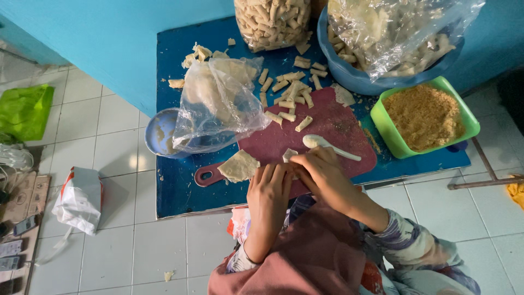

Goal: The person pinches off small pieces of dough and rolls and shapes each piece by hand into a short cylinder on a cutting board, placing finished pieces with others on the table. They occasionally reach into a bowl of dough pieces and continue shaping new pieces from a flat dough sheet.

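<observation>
Maroon board (327, 123), hands (297, 175) pinching wrapper (289, 155)

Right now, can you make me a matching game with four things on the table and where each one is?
Things:
1. spoon
2. crumbs
3. small bowl
4. rolls

Places:
A. under a clear bag, at the table's left edge
B. in the green tub
C. on the red board, by the hands
D. in a loose pile above the board

Pairs: 1-C, 2-B, 3-A, 4-D
</observation>
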Demonstrator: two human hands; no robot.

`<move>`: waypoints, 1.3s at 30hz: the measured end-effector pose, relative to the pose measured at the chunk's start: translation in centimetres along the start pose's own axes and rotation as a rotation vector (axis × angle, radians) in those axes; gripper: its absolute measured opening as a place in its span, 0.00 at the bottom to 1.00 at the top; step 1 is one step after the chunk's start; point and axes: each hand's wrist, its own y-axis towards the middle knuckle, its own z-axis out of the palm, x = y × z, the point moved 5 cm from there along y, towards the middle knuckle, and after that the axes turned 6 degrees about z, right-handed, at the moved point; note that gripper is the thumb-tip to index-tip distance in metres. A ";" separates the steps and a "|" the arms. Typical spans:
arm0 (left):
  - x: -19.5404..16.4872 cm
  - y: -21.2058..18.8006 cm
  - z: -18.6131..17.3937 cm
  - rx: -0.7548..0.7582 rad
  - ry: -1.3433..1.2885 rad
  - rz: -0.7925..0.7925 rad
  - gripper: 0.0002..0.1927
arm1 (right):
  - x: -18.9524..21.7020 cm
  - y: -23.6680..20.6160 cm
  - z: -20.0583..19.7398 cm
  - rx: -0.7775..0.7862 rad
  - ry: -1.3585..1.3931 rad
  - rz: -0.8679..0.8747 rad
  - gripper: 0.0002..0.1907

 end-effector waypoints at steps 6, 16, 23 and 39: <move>0.3 0.5 -2.0 0.067 -0.074 0.173 0.08 | -0.6 0.2 -0.7 0.023 -0.142 -0.215 0.10; 1.1 0.7 -0.4 0.069 0.033 0.277 0.06 | -0.4 0.5 -1.3 0.117 -0.124 -0.302 0.18; 2.0 1.2 0.3 0.057 -0.065 0.133 0.07 | -0.9 1.0 -0.4 0.094 -0.124 -0.248 0.11; 0.8 1.6 -0.7 0.045 -0.003 0.138 0.06 | -0.3 0.6 -0.6 0.007 -0.340 -0.340 0.12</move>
